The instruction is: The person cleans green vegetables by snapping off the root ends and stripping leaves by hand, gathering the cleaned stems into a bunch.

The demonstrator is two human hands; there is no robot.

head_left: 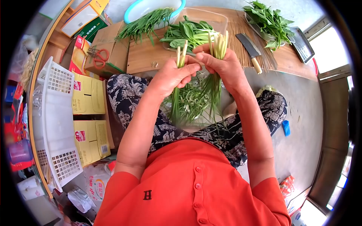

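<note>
My left hand (169, 78) is closed around a small bunch of garlic chives (175, 107), pale stem ends up and green leaves hanging down. A thicker bunch of garlic chives (218, 48) is gripped in my right hand (228, 69), also with its pale ends up. The two hands are close together, with the fingertips almost meeting. Below them, between my legs, lies a loose heap of green trimmings (194, 100), partly hidden by the hanging leaves. Just beyond my hands, leafy greens (188, 32) fill a clear plastic tray (222, 20).
On the low wooden table (141, 58) are a cleaver (247, 46), thin brown sticks (235, 26) and more greens (269, 22). Chives (145, 25) lie across a blue-rimmed basin (130, 13). Orange-handled scissors (101, 58) are at a cardboard box (107, 39). White baskets (60, 124) stand left.
</note>
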